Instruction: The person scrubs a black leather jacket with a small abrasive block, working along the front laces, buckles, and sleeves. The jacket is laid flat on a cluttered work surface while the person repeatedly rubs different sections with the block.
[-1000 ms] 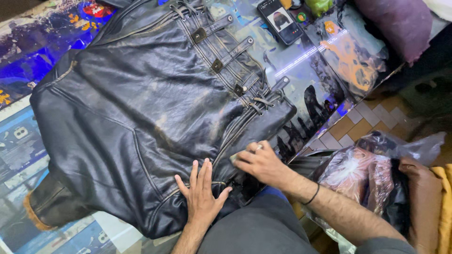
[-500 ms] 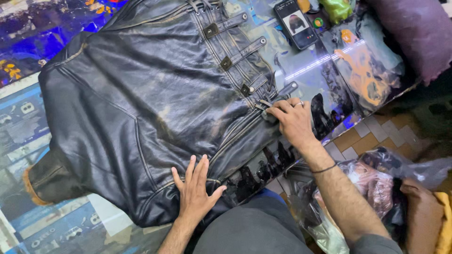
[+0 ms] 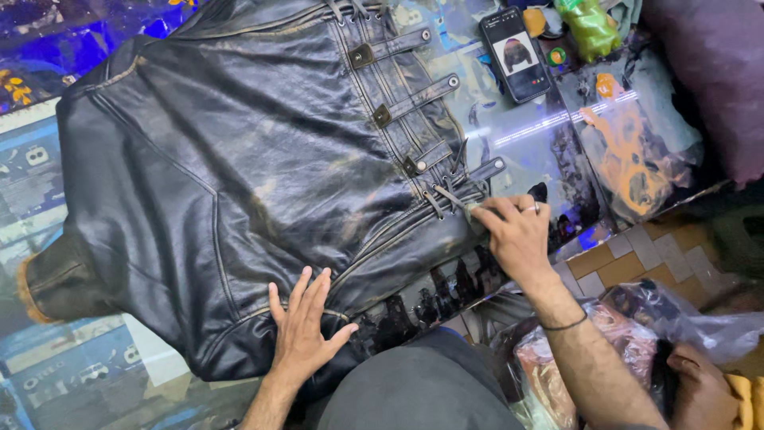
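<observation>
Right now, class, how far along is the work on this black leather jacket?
Done: the jacket lies spread flat on the table. In hand: the left hand presses its hem while the right hand pinches the lowest strap. Left: the upper straps lie untouched.

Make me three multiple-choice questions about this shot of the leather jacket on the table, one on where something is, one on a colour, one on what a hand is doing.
1. Where does the phone lie?
A. On the table beyond the jacket's strapped edge
B. On the jacket's sleeve
C. In the left hand

2. What colour is the jacket?
A. Red
B. Black
C. White

3. How does the left hand rest?
A. Clenched in a fist
B. Flat, fingers spread, on the jacket's hem
C. Lifted clear of the jacket

Answers:
1 A, the phone sits on the patterned table near the top, off the jacket.
2 B, the leather is black with worn patches.
3 B, the palm presses the hem while the right hand pinches at a lower strap.
</observation>
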